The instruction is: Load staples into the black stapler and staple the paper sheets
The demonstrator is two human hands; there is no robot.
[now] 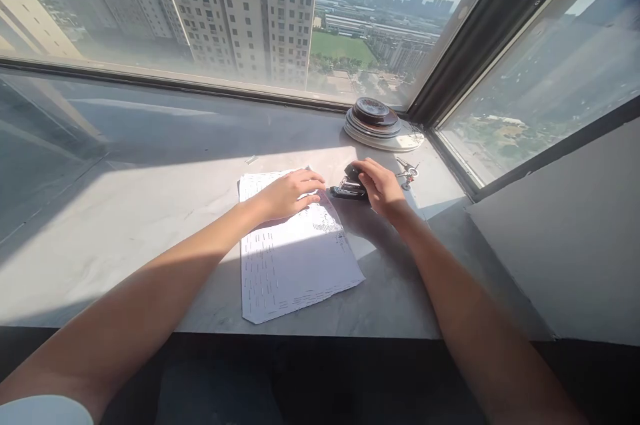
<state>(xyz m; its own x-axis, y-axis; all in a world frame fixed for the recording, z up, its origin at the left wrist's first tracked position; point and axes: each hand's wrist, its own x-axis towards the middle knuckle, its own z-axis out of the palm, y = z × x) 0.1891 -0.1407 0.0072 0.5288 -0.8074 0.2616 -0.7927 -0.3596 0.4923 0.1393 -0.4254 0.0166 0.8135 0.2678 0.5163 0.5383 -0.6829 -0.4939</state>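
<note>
A stack of white paper sheets lies on the sill, its edges dotted with many staple marks. Across its upper part rests my left hand, palm down with the fingers stretched to the right. Just right of the paper's top edge is a black stapler, its jaw end pointing left toward the sheets. My right hand is wrapped over the back and top of the stapler. The paper's right edge lies close to the stapler's front; whether it sits in the jaw I cannot tell.
A pile of round plates with a dark round dial on top stands in the window corner. Beside my right hand lies a small metal compass-like tool. The marble sill ends at a front edge; windows and a white wall border it.
</note>
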